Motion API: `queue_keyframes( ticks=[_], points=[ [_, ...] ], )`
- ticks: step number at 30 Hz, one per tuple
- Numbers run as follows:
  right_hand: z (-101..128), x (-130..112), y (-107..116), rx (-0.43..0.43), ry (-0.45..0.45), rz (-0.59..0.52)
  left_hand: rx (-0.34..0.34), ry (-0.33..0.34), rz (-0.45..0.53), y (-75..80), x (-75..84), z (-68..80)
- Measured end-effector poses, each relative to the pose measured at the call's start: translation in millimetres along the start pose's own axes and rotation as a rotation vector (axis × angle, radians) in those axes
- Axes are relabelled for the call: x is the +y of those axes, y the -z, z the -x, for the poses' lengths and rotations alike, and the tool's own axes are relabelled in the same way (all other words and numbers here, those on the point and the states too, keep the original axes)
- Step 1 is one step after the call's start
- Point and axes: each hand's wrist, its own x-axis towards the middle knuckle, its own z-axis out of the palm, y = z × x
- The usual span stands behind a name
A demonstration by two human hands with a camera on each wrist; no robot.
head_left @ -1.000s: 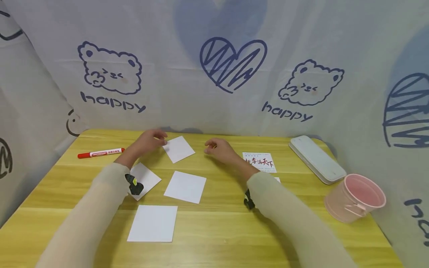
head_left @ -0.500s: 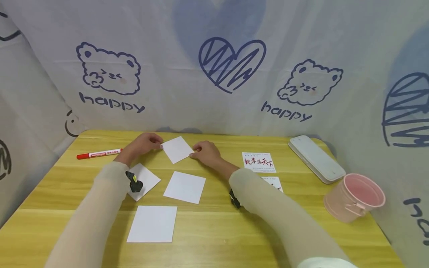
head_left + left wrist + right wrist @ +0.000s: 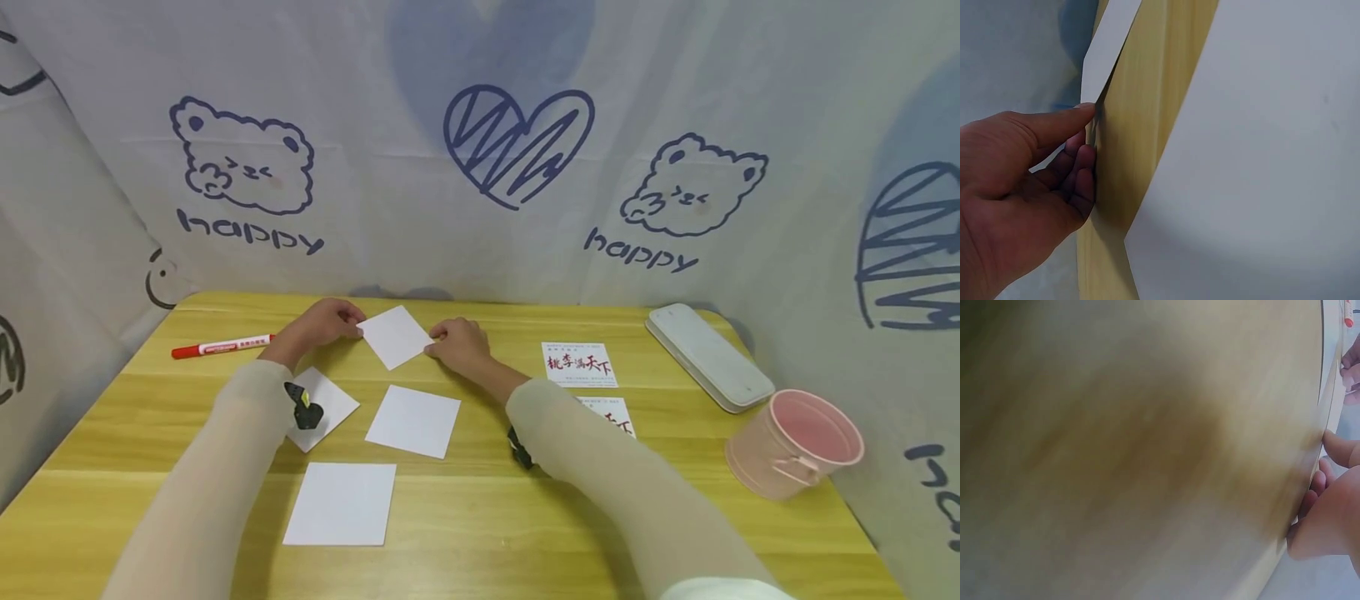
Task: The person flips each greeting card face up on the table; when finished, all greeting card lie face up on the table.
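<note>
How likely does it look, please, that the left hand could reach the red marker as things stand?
Probably yes: the red marker lies close by the left hand, and nothing covers its visible part. That hand pinches a white card, though, so it would likely need to let go first.

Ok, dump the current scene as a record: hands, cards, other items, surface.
left hand: pinches left corner of blank white square paper card
right hand: pinches same card's right corner
other blanks: three white square cards, nearer the person
printed: two white cards with red characters, right side; nearer one partly hidden by sleeve
left: red-and-white marker
far right: long white case, pink round bucket
surface: yellow wood-grain table
</note>
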Motion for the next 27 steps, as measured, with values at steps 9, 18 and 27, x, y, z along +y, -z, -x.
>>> queue_keyframes(
  ticks=[9,18,27],
  points=[
    [1.4,2.4,1.9,0.001,0.022,-0.033,-0.019,0.036,0.072,-1.6,-2.9,1.1],
    [2.3,3.9,1.2,0.023,-0.033,-0.234,-0.089,0.003,0.508,-4.2,9.9,7.7],
    [11.6,10.4,13.0,0.044,0.023,-0.502,-0.058,-0.021,0.686,-1.2,15.2,14.8]
  ],
)
